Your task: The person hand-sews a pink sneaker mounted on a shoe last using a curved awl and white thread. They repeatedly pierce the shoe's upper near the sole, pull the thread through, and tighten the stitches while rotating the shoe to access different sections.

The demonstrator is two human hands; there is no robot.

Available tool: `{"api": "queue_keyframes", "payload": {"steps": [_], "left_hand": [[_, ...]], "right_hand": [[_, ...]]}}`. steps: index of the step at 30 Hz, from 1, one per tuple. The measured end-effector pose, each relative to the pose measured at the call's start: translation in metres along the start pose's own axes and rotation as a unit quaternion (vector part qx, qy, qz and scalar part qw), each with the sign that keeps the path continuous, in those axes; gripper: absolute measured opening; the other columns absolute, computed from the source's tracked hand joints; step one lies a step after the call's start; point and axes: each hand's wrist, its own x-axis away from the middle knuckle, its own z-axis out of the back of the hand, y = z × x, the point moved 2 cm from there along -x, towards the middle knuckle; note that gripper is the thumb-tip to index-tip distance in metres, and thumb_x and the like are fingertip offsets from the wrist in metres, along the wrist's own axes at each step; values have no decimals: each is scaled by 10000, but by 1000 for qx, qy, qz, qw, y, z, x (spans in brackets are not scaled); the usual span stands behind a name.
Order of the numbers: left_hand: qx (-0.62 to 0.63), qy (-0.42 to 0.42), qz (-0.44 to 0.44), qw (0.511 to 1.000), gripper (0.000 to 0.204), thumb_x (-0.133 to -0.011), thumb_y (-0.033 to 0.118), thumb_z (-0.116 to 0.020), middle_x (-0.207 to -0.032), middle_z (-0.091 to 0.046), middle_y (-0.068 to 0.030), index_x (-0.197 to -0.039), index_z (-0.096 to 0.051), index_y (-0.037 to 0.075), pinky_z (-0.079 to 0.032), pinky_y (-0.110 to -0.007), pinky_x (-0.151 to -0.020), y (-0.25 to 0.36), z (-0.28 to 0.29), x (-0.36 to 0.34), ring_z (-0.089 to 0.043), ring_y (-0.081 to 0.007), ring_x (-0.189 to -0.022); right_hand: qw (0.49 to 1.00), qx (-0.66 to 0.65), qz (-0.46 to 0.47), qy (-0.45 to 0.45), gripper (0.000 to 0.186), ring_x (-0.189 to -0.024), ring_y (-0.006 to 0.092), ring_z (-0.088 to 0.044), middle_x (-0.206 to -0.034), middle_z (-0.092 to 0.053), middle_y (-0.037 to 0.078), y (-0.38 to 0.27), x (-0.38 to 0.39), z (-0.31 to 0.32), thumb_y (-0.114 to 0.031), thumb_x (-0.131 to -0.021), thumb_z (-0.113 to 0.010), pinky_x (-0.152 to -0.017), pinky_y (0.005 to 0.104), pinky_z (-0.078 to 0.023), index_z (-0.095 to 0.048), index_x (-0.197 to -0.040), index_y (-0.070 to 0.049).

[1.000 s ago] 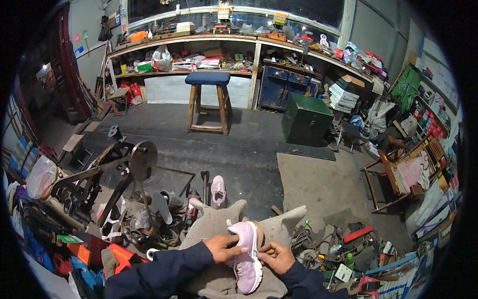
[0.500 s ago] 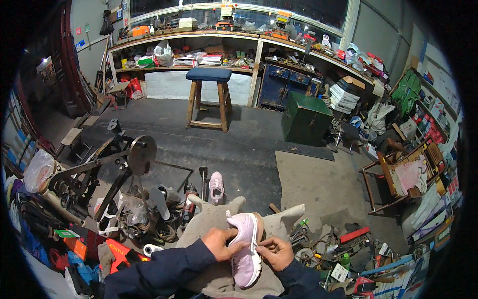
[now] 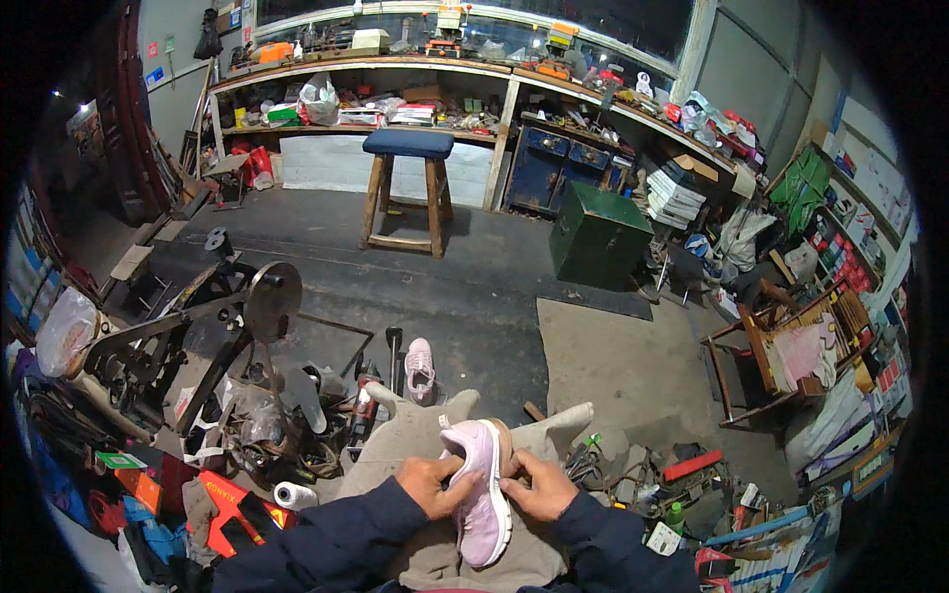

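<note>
Pale pink sneaker (image 3: 481, 484) with white sole, held between the fingers (image 3: 457, 471); navy sleeves (image 3: 336, 542) below them; beige cloth (image 3: 415, 445) beneath; second pink shoe (image 3: 420, 368) beyond the fingers; blue-topped wooden stool (image 3: 407, 188) and dark green box (image 3: 600, 237) farther beyond.

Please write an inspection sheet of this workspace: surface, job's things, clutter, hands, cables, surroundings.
Surface: grey cloth spread over the lap, under the work.
Job's things: pink sneaker held on the lap; second pink sneaker on the floor ahead.
Clutter: hand tools, white tape roll, stitching machine with wheel.
Hands: left hand and right hand both grip the sneaker.
Cables: nothing seen clearly.
Surroundings: blue-topped stool, green metal box, crowded shelves.
</note>
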Motion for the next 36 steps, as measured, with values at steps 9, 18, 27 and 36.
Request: {"api": "queue_keyframes", "payload": {"steps": [9, 18, 27, 36], "left_hand": [[35, 7, -18, 999, 278, -959, 306, -688, -680, -639, -226, -878, -699, 40, -520, -459, -565, -1, 0, 1, -660, -418, -624], [29, -8, -2, 1000, 277, -958, 299, -681, -691, -646, -227, -883, -713, 35, -524, -446, -565, -2, 0, 1, -672, -400, -615], [86, 41, -38, 995, 268, -947, 286, -696, -784, -691, -196, -949, -729, 20, -543, -432, -650, -4, -1, 3, -695, -378, -711], [131, 0, 52, 990, 266, -939, 286, -712, -827, -689, -196, -965, -723, 21, -533, -433, -671, -5, -6, 4, -684, -390, -745]], "right_hand": [[998, 53, 23, 13, 501, -737, 245, -669, -790, -662, 141, -2, -1, 0, -315, -771, -919, -674, 384, -528, -586, -982, -6], [961, 269, 18, 66, 698, -626, 434, -668, -609, -615, 236, -15, 8, 13, -653, -711, -846, -599, 496, -529, -619, -707, 7], [981, 154, -110, 49, 654, -694, 313, -689, -734, -683, 185, 26, 42, 17, -649, -827, -748, -666, 401, -534, -688, -851, 2], [795, -597, -49, -96, 793, -574, 69, -374, -790, -497, 10, 5, 50, -18, -301, -960, -691, -538, 215, -319, -297, -1596, -39]]}}
